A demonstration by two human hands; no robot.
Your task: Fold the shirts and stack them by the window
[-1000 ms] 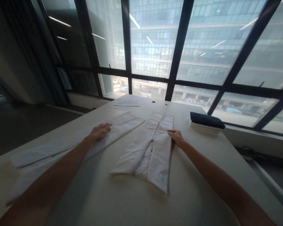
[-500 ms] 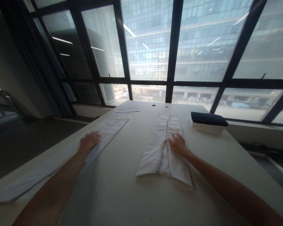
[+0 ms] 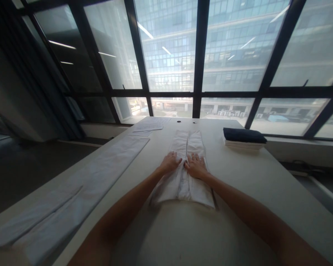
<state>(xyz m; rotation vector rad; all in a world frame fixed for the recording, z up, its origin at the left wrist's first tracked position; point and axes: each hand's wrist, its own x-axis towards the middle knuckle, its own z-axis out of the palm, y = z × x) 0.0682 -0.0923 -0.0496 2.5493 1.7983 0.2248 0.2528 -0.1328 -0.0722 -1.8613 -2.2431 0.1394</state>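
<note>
The left hand [image 3: 170,163] and the right hand [image 3: 195,166] lie flat, side by side, palms down and fingers spread, pressing on a folded white cloth [image 3: 186,168]. Neither hand grips anything; both are open against the fabric. The cloth runs lengthwise away from the person, with a seam-like gap down its middle that passes between the two hands; its far end reaches beyond the fingertips and its near end lies under the wrists. It rests on a pale table [image 3: 255,184]. Well off to the left of the left hand, a long white sheet [image 3: 100,173] stretches along the table's edge. Beyond it, near the far edge, lie some papers [image 3: 150,126]. To the right of the right hand, farther back, sits a stack of cloths [image 3: 243,137] with a dark one on top.
</note>
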